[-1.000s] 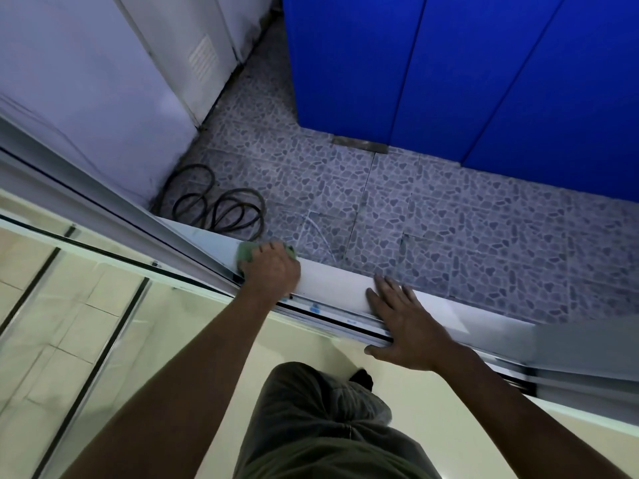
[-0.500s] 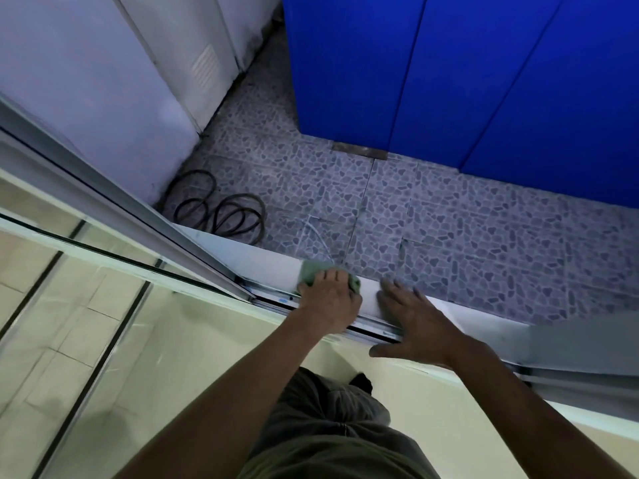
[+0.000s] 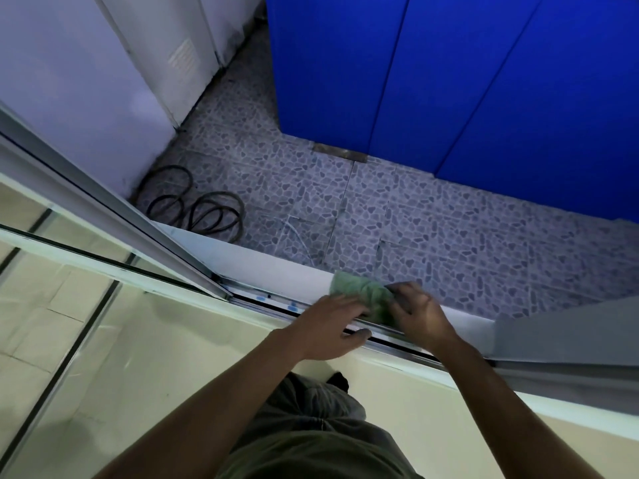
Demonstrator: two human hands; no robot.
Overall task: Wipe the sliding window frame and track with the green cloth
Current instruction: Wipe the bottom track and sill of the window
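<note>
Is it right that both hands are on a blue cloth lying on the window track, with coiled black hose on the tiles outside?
Not quite: the cloth is green, as the head view shows. Both the left hand and right hand are on it at the track, and the hose lies coiled on the tiles.

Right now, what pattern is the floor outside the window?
Grey pebble-patterned tiles, clearest in the head view.

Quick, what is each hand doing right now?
Left hand: open, fingers on the green cloth.
Right hand: pinching the green cloth.
</note>
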